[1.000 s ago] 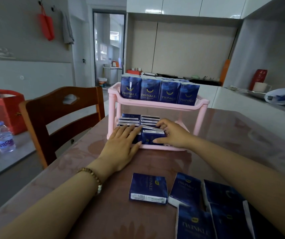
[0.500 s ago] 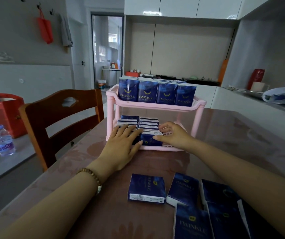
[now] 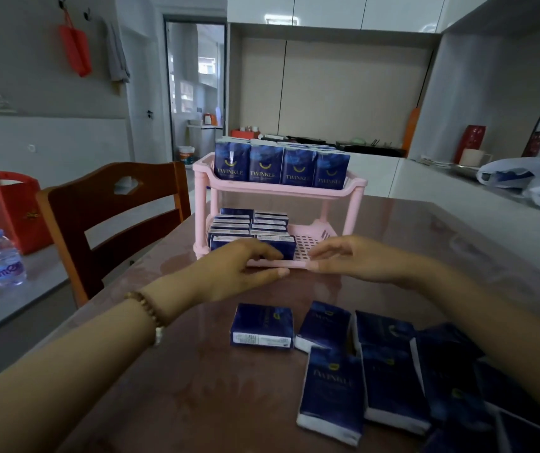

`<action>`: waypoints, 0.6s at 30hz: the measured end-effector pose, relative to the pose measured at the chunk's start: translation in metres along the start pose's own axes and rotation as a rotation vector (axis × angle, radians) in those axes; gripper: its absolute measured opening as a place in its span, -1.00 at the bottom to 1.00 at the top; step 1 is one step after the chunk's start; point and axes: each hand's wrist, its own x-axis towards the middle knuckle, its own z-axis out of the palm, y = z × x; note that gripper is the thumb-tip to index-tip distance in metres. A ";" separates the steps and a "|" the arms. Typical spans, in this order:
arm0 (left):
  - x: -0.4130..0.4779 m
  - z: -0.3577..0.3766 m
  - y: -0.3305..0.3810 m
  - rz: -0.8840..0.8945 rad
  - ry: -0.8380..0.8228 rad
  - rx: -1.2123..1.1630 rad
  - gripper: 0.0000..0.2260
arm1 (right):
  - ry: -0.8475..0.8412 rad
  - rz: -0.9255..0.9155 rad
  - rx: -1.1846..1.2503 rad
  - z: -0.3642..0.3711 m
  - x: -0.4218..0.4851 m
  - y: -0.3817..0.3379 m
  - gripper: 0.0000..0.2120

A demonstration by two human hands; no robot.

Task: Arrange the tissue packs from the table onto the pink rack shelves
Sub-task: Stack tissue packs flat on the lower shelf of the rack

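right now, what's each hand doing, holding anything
Left hand: open, holds nothing, by the front edge of the pink rack.
Right hand: open, holds nothing.

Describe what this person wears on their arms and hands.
No sleeves show: the left forearm and right forearm are bare to the picture's edge. A bracelet of small round brown beads, with one pale bead hanging from it, circles the left wrist. The left hand and right hand have no gloves, and no rings or watch show.
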 end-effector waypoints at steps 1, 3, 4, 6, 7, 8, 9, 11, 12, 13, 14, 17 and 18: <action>-0.007 0.002 0.004 -0.035 -0.047 -0.086 -0.77 | -0.011 0.014 0.000 0.003 -0.008 0.002 -0.61; -0.021 0.008 0.007 -0.079 -0.104 -0.168 -0.76 | -0.016 0.047 -0.029 0.007 -0.022 0.007 -0.55; -0.027 0.012 0.006 -0.084 -0.128 -0.182 -0.73 | -0.039 0.069 -0.050 0.008 -0.028 0.009 -0.51; -0.036 0.015 0.003 -0.073 -0.164 -0.196 -0.71 | -0.121 0.118 -0.073 0.010 -0.038 0.011 -0.47; -0.038 0.016 0.002 -0.069 -0.166 -0.199 -0.72 | -0.156 0.139 -0.077 0.011 -0.041 0.011 -0.47; -0.040 0.016 0.001 -0.069 -0.167 -0.203 -0.74 | -0.179 0.159 -0.083 0.012 -0.044 0.011 -0.48; -0.042 0.016 0.001 -0.065 -0.164 -0.206 -0.76 | -0.197 0.174 -0.088 0.013 -0.046 0.010 -0.48; -0.044 0.017 0.001 -0.062 -0.153 -0.231 -0.75 | -0.224 0.185 -0.106 0.016 -0.047 0.010 -0.52; -0.044 0.018 0.000 -0.061 -0.149 -0.245 -0.73 | -0.228 0.186 -0.124 0.017 -0.047 0.010 -0.53; -0.045 0.019 0.000 -0.057 -0.142 -0.253 -0.70 | -0.221 0.184 -0.141 0.019 -0.047 0.010 -0.54; -0.046 0.020 0.000 -0.056 -0.130 -0.265 -0.67 | -0.210 0.181 -0.144 0.020 -0.046 0.011 -0.54; -0.046 0.023 -0.002 -0.075 -0.071 -0.321 -0.64 | -0.206 0.175 -0.087 0.022 -0.044 0.014 -0.52; -0.045 0.025 -0.002 -0.089 -0.043 -0.332 -0.65 | -0.200 0.174 -0.069 0.023 -0.043 0.015 -0.51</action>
